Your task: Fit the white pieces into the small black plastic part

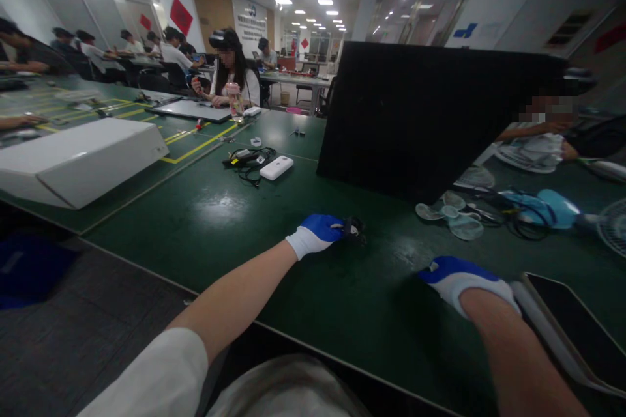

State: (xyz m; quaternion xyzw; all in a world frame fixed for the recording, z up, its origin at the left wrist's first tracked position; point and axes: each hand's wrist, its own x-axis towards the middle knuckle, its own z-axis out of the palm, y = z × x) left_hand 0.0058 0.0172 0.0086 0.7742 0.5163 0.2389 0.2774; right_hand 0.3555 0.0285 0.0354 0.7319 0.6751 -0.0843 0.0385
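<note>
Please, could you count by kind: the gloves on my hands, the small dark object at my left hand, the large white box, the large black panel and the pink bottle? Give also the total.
Blue-and-white gloves: 2, on left hand and right hand
Small dark object: 1
Large white box: 1
Large black panel: 1
Pink bottle: 1
Total: 6
</note>
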